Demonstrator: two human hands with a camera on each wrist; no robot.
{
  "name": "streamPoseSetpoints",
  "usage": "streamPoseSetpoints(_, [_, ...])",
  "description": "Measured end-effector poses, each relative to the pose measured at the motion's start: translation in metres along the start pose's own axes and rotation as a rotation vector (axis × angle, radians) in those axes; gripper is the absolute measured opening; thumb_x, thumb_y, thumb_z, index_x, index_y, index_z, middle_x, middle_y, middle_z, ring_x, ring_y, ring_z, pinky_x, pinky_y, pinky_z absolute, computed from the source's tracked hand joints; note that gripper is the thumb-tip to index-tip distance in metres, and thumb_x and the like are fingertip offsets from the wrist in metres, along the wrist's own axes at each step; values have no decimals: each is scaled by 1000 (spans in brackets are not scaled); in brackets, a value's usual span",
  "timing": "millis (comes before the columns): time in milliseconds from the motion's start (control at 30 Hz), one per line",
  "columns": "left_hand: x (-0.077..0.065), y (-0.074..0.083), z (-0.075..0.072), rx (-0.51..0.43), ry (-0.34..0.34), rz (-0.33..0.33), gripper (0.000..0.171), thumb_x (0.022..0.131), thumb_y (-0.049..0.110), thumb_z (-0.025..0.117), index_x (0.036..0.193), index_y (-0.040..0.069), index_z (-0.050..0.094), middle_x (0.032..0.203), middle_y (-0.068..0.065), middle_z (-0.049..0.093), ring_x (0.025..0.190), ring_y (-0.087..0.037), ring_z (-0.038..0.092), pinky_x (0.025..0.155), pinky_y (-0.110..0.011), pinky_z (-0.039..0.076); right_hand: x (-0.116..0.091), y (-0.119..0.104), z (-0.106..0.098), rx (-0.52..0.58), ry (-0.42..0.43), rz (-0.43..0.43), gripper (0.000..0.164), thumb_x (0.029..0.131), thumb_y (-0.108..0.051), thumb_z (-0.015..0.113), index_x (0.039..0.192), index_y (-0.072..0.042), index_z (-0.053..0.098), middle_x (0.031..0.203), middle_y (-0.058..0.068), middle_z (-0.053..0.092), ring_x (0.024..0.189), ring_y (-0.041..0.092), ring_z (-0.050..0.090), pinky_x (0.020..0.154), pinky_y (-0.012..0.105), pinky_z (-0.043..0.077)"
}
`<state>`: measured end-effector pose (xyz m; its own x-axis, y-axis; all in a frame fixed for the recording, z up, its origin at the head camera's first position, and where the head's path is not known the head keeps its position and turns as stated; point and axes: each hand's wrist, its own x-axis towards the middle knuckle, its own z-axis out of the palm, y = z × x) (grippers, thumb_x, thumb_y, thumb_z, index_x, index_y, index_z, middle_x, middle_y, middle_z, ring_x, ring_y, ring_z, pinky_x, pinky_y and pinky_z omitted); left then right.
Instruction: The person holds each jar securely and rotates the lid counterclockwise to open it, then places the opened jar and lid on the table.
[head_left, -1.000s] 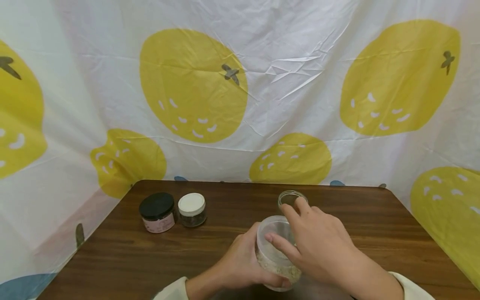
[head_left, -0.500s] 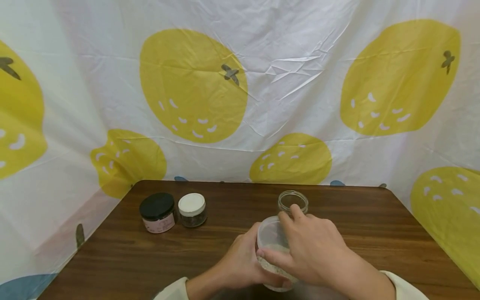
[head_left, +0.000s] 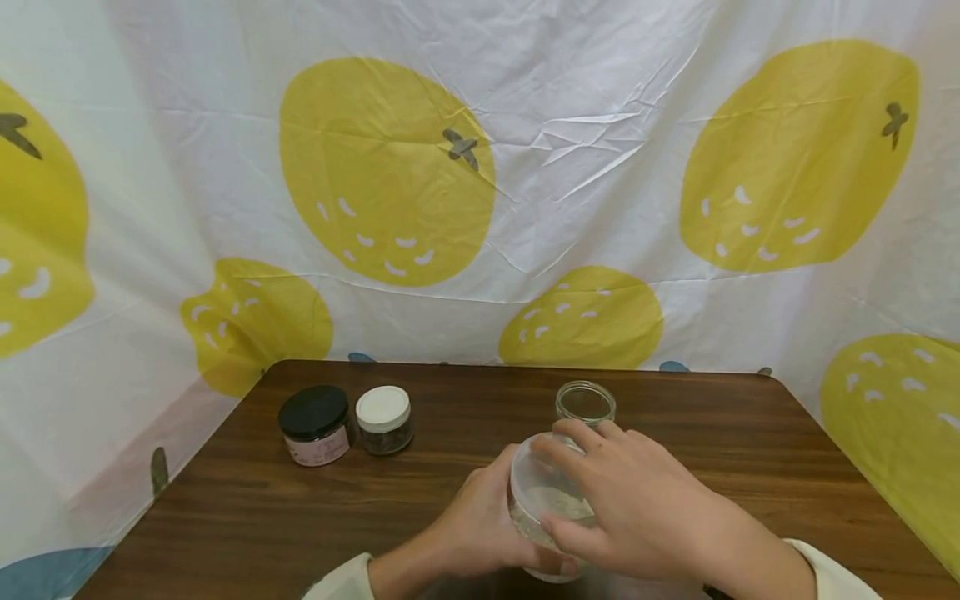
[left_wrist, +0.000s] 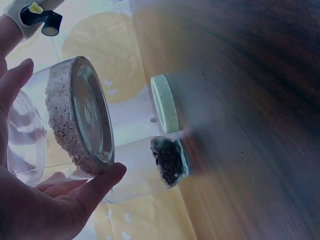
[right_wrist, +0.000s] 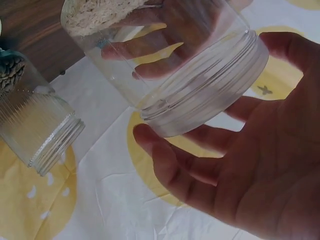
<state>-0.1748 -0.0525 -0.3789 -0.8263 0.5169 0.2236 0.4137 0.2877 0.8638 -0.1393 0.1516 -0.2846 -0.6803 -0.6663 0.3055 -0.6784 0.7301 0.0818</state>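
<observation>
My left hand [head_left: 480, 521] grips a clear jar [head_left: 527, 527] from the side, up off the table. Pale, oat-like flakes [left_wrist: 62, 100] fill its bottom part. A translucent lid [right_wrist: 215, 105] sits on the jar's mouth. The fingers and thumb of my right hand [head_left: 637, 500] curl round the lid's rim from opposite sides, and this hand hides the lid's right part in the head view. Just behind the hands stands an uncovered glass jar [head_left: 586, 402], with dark, bean-like pieces [left_wrist: 168, 161] at its bottom.
On the left of the brown table [head_left: 450, 400] stand a pink-labelled jar with a black lid [head_left: 315, 425] and a small jar with a white lid [head_left: 385, 419]. A pale lid [left_wrist: 165, 104] lies near the glass jar. A lemon-print cloth [head_left: 585, 192] hangs behind.
My right hand has shifted its fingers on the lid: the thumb moved to the left rim, then back right and down. My left hand and the jar stay nearly in place.
</observation>
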Motion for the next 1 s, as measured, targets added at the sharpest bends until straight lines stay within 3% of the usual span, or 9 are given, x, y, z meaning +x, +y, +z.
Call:
streamPoseSetpoints(133, [1,-1,0,3,0,28,95,64,44,95,142,30,43,126,5,66,105,-9,66,85,-24,54,-1,2,-3,47,-37,-31,56,86,-42,66,139,-29,52,144,-4,51,104,16,57,78,37,52])
streamPoseSetpoints(300, [1,-2,1,20,-1,44,93,64,44,95,140,31,43,123,7,66,103,-7,65,83,-24,54,-3,7,-8,152,-129,-69,58,87,-32,65,143,-32,48,157,-7,39,125,19,53,95,44,51])
streamPoseSetpoints(433, [1,-2,1,49,4,55,93,64,46,95,139,32,44,121,7,67,101,-7,65,82,-25,53,-4,9,-11,205,-167,-102,63,85,-24,64,144,-33,45,160,-9,35,138,19,44,104,48,47])
streamPoseSetpoints(633, [2,-2,2,59,10,65,92,63,46,95,139,33,44,120,9,66,102,-7,65,83,-25,53,-5,12,-11,237,-191,-108,63,85,-22,64,144,-34,45,160,-10,33,144,19,38,110,53,40])
streamPoseSetpoints(833, [2,-4,4,16,-12,75,96,65,43,95,144,35,40,127,7,64,107,-11,65,86,-25,53,-6,10,-6,208,-61,-130,62,86,-30,69,144,-27,47,161,-8,31,145,20,37,109,58,38])
streamPoseSetpoints(900, [3,-3,3,17,-11,69,97,65,44,95,144,35,39,128,7,64,108,-10,65,86,-25,53,-3,8,-2,160,29,-74,59,90,-39,69,143,-22,50,157,-5,38,141,20,44,103,54,44])
streamPoseSetpoints(1000, [3,-3,3,17,-3,47,95,64,45,95,142,35,42,126,9,64,104,-7,66,85,-25,54,5,3,5,86,157,94,52,96,-51,62,135,-17,58,139,-3,55,122,18,59,87,44,53])
